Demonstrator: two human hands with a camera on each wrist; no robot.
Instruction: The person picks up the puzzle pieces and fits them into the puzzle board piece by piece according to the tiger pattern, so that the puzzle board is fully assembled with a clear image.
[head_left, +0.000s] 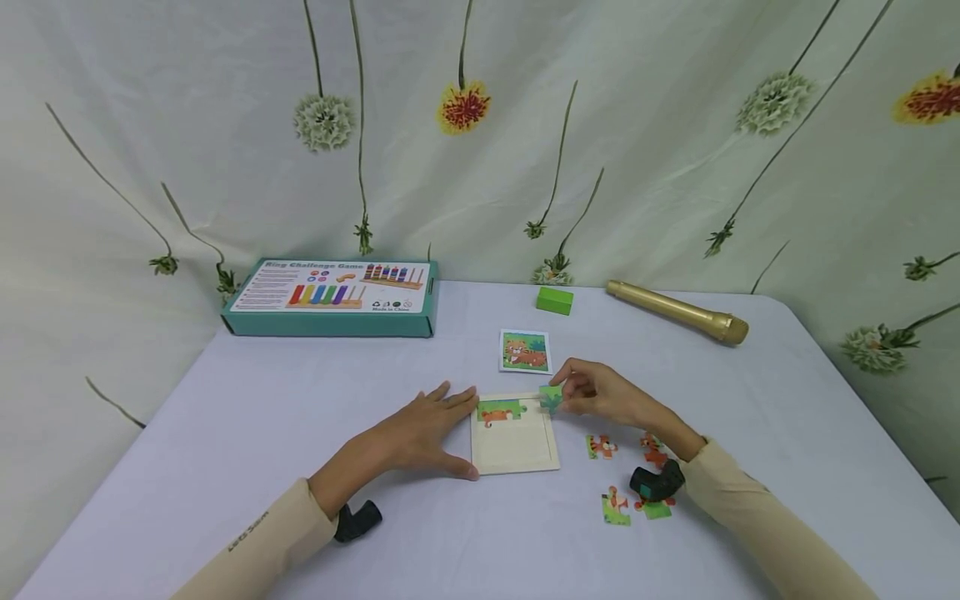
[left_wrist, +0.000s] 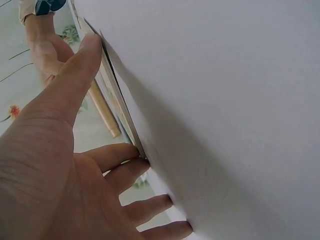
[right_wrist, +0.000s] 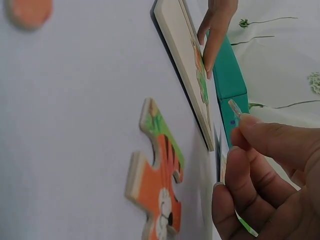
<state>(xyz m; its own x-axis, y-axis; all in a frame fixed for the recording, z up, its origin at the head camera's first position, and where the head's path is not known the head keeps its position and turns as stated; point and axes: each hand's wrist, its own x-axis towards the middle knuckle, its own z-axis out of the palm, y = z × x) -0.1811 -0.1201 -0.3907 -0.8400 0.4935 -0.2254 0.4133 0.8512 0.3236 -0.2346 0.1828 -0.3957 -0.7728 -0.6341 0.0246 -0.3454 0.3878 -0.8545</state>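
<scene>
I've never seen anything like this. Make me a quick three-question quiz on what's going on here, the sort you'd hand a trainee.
1. What does the right hand pinch?
2. True or false: the left hand touches the edge of the puzzle board.
3. What colour is the block beyond the picture card?
a) red
b) green
c) blue

Key:
1. A puzzle piece, between thumb and fingers.
2. True; the left wrist view shows thumb and index finger at it.
3. b, green.
</scene>
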